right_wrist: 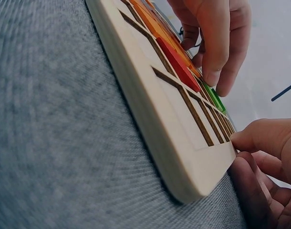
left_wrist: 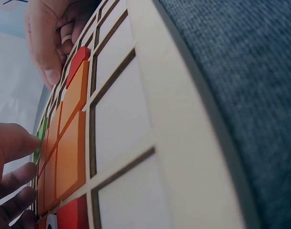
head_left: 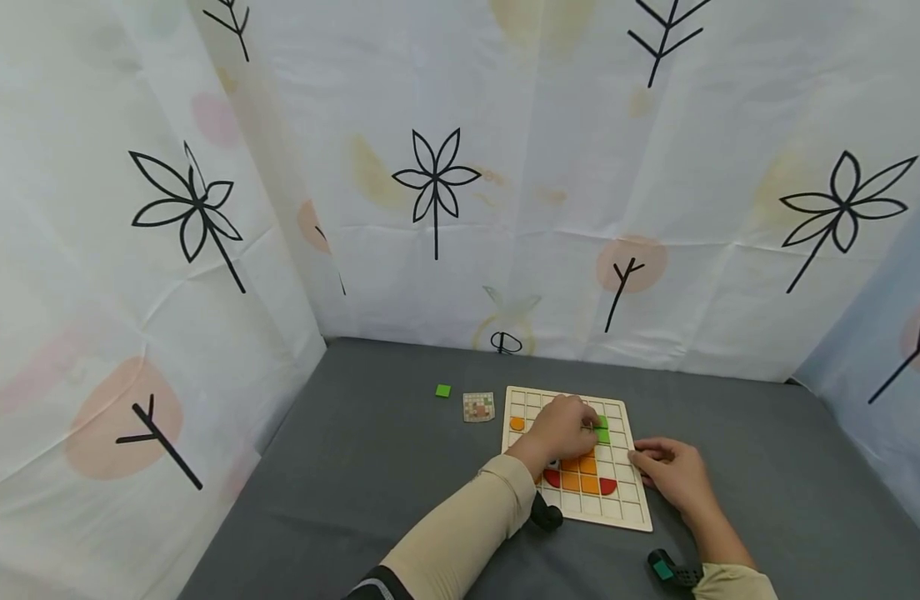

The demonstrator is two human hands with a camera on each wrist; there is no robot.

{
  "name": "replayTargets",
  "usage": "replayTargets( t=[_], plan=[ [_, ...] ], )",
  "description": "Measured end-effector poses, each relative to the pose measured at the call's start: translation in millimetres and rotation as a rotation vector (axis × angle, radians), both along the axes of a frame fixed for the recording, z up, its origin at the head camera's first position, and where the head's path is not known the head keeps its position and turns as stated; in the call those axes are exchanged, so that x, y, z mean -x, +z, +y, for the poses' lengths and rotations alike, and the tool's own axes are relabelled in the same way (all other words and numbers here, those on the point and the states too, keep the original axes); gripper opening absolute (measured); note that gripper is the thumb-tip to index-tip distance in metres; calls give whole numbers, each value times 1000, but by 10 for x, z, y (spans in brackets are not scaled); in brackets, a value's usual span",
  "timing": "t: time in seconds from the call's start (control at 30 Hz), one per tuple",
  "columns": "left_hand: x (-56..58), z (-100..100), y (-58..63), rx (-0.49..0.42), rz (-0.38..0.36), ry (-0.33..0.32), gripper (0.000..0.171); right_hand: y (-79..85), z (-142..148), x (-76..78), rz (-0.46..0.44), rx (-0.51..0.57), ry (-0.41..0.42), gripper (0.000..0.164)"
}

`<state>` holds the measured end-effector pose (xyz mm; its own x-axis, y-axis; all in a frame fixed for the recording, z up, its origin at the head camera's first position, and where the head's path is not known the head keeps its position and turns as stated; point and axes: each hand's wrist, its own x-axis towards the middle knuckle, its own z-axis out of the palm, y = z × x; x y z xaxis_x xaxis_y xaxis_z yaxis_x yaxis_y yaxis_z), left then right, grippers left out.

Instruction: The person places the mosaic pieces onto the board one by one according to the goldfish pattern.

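A wooden grid board (head_left: 628,512) lies on the grey table. Orange tiles (head_left: 570,482) and red rounded tiles (head_left: 607,486) fill some of its cells. Over the board reaches my left hand (head_left: 565,427), its fingertips touching green tiles (head_left: 602,435) toward the upper right. In the right wrist view, the left fingertips meet the green tile (right_wrist: 214,99) from above; whether they pinch it is unclear. At the right edge of the board, my right hand (head_left: 673,471) grips the rim, thumb on top and fingers at the side. My left forearm hides the board's lower left.
A loose green tile (head_left: 442,391) and a small pattern card (head_left: 478,407) lie left of the board. An orange round tile (head_left: 517,423) sits in a left cell. Patterned cloth (head_left: 535,275) hangs behind the table. Each wrist wears a dark strap device (head_left: 666,569).
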<state>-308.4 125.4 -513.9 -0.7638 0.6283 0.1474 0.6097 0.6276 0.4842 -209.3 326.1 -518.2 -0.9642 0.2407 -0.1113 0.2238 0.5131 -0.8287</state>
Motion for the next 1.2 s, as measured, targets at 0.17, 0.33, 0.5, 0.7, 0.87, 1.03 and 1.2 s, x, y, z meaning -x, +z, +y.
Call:
replayTargets(
  t=[0.17, 0.33, 0.5, 0.7, 0.87, 1.03, 1.2],
  plan=[
    [-29, 1, 29, 18, 2, 21, 25, -6, -1, 0, 3, -7, -4, 42],
    [-45, -5, 45, -4, -41, 44, 26, -5, 1, 2, 5, -3, -5, 42],
    [-36, -15, 26, -21, -61, 49, 26, -8, -1, 1, 2, 5, -6, 41],
    [-10, -78, 1, -62, -78, 6, 24, -2, -5, -1, 1, 6, -3, 41],
    [-2, -191, 56, -130, -114, -36, 24, 8, -15, -1, 0, -8, -9, 42],
    [33, -364, 80, -199, -146, -40, 26, 10, -17, 0, -9, -12, -15, 41],
    [80, -584, 102, -259, -142, -16, 26, 14, -14, -9, -11, -9, -9, 42]
  ],
)
